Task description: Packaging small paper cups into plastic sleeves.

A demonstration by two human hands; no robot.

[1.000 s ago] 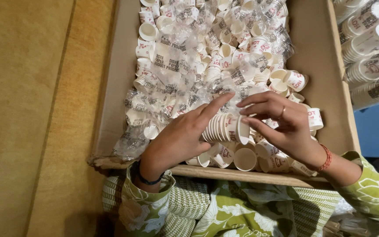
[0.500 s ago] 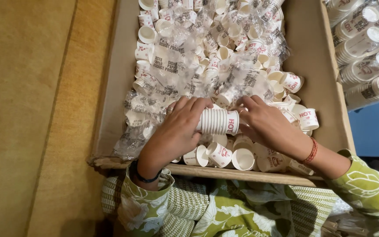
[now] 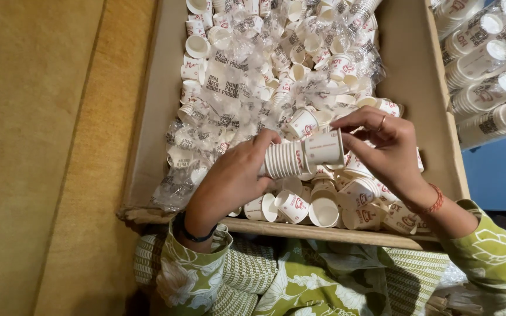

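Both hands on one cup stack (image 3: 303, 157), held sideways over the box (image 3: 162, 99). Left hand (image 3: 232, 178) wraps the ribbed rim end, fingers curled tight. Right hand (image 3: 385, 149) pinches the base end with its fingertips. Just beneath the grip, loose cups (image 3: 323, 210); beyond it, crumpled plastic sleeves (image 3: 229, 88).
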